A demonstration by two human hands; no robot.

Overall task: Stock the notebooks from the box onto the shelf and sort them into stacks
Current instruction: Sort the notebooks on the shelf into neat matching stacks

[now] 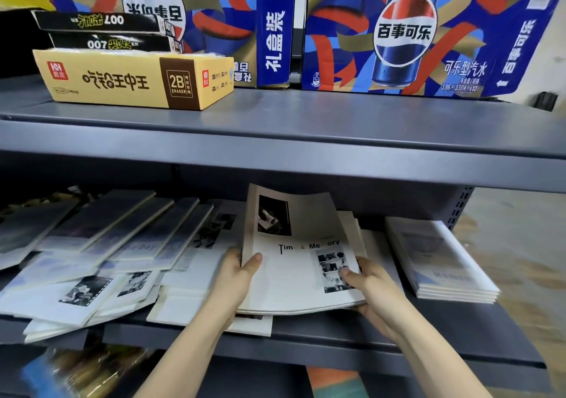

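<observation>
On the lower grey shelf [459, 333], both hands hold a small stack of white "Time & Memory" notebooks [294, 269]. My left hand [235, 278] grips its left edge, thumb on the cover. My right hand [367, 284] grips the right edge, thumb on the printed photos. The top notebook's far end curls upward. More white notebooks lie under and behind this stack. To the left, blue-toned notebooks [122, 232] and white photo-cover notebooks [79, 296] lie fanned and overlapping. A neat stack of blue-and-white notebooks [441, 262] sits at the right.
The upper shelf [306, 128] carries a yellow 2B eraser box [131, 78], two black "007" boxes [104, 29] behind it and large Pepsi cartons [398, 29]. The shelf upright [459, 207] stands at the right. Packaged goods sit below at the lower left.
</observation>
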